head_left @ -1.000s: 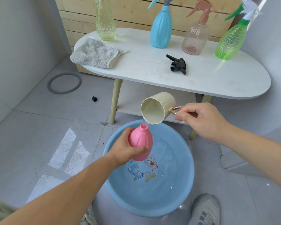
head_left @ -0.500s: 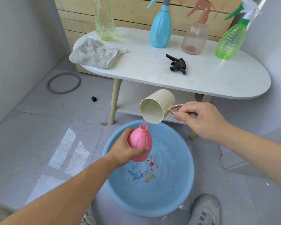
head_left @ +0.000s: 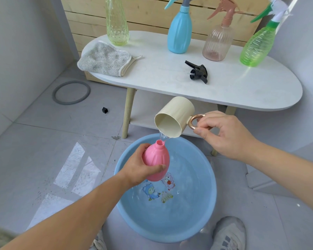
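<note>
My left hand (head_left: 139, 166) grips a pink bottle (head_left: 156, 163) without a cap, held over a blue basin (head_left: 206, 210) that has water in it. My right hand (head_left: 222, 134) pinches the copper ring handle of a cream cup (head_left: 173, 119). The cup is tipped toward me and a thin stream of water runs from its rim down to the bottle's open neck. A black spray head (head_left: 197, 71) lies loose on the white table (head_left: 242, 91).
On the table stand a yellow-green bottle (head_left: 117, 22), a blue spray bottle (head_left: 179, 31), a pink-clear spray bottle (head_left: 218, 40) and a green spray bottle (head_left: 257, 44); a grey cloth (head_left: 105, 59) lies at its left end. A grey ring (head_left: 71, 92) and small black cap (head_left: 104, 110) lie on the floor. My shoes (head_left: 229, 233) flank the basin.
The cup has lifted slightly and tipped a little more. The pink bottle stays in my left hand under the stream, nearly still.
</note>
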A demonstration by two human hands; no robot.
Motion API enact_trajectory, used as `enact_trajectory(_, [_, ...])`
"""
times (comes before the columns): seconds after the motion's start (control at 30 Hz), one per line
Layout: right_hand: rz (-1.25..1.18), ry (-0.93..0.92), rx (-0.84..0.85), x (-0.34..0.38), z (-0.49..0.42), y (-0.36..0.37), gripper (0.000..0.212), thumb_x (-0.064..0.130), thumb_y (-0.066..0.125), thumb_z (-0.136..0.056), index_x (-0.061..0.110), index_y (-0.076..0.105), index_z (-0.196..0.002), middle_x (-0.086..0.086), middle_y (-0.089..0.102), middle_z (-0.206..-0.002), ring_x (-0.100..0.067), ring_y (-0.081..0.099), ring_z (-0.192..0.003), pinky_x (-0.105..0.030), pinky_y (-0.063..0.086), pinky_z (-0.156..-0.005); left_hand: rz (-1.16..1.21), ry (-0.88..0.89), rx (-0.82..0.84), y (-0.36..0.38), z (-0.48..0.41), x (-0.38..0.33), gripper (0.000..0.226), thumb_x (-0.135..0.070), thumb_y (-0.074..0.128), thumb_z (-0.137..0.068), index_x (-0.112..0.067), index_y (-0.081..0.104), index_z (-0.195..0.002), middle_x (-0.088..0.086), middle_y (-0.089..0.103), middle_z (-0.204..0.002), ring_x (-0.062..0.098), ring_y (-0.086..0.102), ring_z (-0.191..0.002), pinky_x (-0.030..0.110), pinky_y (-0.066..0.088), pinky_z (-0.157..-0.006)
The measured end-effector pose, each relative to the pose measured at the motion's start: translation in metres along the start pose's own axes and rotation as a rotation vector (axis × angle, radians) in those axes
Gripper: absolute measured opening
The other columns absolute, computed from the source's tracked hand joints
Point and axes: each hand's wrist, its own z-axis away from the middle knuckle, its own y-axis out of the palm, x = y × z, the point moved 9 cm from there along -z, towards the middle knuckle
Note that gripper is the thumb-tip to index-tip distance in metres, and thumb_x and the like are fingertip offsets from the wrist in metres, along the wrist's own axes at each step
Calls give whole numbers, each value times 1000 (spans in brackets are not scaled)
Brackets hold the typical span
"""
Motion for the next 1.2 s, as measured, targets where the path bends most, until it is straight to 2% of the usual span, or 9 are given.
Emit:
enact_trajectory(0.23, [88,-153,-32,9,0,0,36,38,55,-90,10,67,-72,-1,67,-76,-19,57,-92,-26,42,-92,-21,1,-2,0,0,2,69,-26,92,-72,-32,50,-128,-4,62,-117,17,65,-103,21,57,-68])
enact_trajectory(0.43, [195,-344,-44,15,3,5,30,29,59,-93,8,67,-74,1,65,-80,-21,55,-93,-40,45,-95,-26,2,-8,-1,-2,4,70,-25,92,-72,-31,51,-128,-4,63,-116,16,66,-102,21,58,-69])
enact_trajectory(0.73, [270,-454,-66,19,6,12,27,24,61,-94,5,69,-77,-4,66,-81,-31,56,-101,-38,46,-91,-35,-4,-7,-1,-2,6,68,-22,90,-76,-31,50,-130,-5,62,-117,15,65,-102,18,56,-66])
enact_trajectory(0.8, [231,-382,-29,12,4,17,29,28,60,-94,8,68,-76,-1,66,-80,-24,55,-98,-32,44,-94,-38,-7,-8,-1,-2,6,68,-22,90,-76,-30,50,-130,-5,61,-117,14,65,-102,17,56,-64])
enact_trajectory(0.87, [119,-193,12,-6,0,26,29,31,59,-93,10,67,-74,0,66,-77,-19,55,-92,-25,42,-91,-42,-8,-11,-1,-3,9,67,-21,90,-76,-29,50,-130,-5,61,-116,13,65,-100,16,55,-62])
enact_trajectory(0.97, [-82,202,98,-51,2,52,25,32,63,-94,17,70,-75,2,65,-72,-16,58,-76,-33,47,-74,-26,-21,-11,-2,-3,15,73,-24,92,-74,-29,49,-133,-5,62,-119,12,66,-102,17,57,-68])
enact_trajectory(1.03, [-145,376,120,-80,9,73,24,35,63,-94,21,73,-77,9,59,-59,-9,49,-54,-28,40,-56,-27,-48,5,-1,-5,22,85,-35,94,-66,-31,49,-139,-5,64,-124,14,67,-106,23,60,-78])
enact_trajectory(1.13, [-148,498,152,-117,19,102,29,37,61,-95,18,73,-77,7,49,-54,-6,35,-43,-24,31,-47,-41,-61,14,-2,-5,30,70,-32,94,-65,-36,58,-125,-7,68,-115,12,69,-100,24,60,-76])
enact_trajectory(1.2, [-119,540,185,-137,26,122,33,37,61,-95,13,71,-74,5,45,-54,-7,33,-42,-23,28,-44,-42,-72,10,-2,-5,35,72,-37,93,-58,-36,59,-121,-7,69,-112,12,70,-98,25,60,-74])
